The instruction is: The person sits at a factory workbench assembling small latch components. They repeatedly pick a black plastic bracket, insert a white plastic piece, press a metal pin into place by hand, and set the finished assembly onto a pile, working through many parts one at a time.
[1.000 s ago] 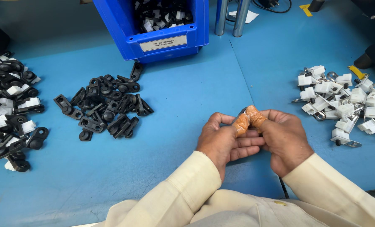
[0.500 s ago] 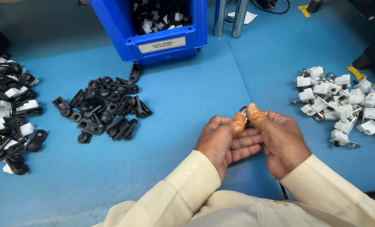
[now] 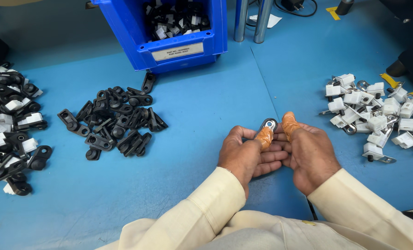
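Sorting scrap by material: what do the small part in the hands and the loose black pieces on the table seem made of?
Small part between both hands: likely metal, from its silvery glint. Black pieces: probably moulded plastic, matte and uniform with round holes, though coated metal can't be ruled out.

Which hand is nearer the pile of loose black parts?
Left. The left hand lies just right of the black parts pile; the right hand sits beyond it, farther right.

Blue worktable (image 3: 206, 92), evenly lit

Blue bin (image 3: 169, 58), black brackets (image 3: 116, 122)
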A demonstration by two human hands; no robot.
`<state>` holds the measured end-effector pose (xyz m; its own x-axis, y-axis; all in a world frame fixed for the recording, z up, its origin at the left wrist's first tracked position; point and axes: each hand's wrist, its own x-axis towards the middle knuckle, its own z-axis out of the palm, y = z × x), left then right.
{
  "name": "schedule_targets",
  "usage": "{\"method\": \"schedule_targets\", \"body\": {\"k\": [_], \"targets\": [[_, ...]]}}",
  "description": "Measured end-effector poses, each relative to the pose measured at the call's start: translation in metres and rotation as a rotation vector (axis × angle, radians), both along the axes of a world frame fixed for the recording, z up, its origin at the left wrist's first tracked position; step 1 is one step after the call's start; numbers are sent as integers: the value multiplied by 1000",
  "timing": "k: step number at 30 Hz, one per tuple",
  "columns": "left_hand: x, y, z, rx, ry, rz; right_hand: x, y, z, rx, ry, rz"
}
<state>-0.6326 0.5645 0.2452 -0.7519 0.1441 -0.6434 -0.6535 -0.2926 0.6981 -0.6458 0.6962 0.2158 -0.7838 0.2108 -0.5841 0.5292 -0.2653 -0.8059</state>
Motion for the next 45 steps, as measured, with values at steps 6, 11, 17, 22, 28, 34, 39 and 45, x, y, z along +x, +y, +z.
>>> {"method": "schedule_targets", "body": {"k": [6,11,17,22,28,34,39,45], "targets": [[5,-2,-21,-24,16,-71,5,1,-12,102,68,83],[-6,-25,-28,-170,48,-66,-13,-33,-37,242,187,86],[6,-19,-38,-167,83,-20,-5,-33,-51,197,131,32],[20,-6,-45,-138,54,-19,6,-20,-52,78,106,-3],[30,-7,-38,1,-22,8,27,-9,-28,69,8,73],[49,-10,-42,32,-34,4,48,-8,-37,140,82,105],[72,-13,-46,-58,24,7,66,-25,-58,129,158,-74],[83,-13,-47,-58,27,15,74,-21,-54,44,123,-43]]}}
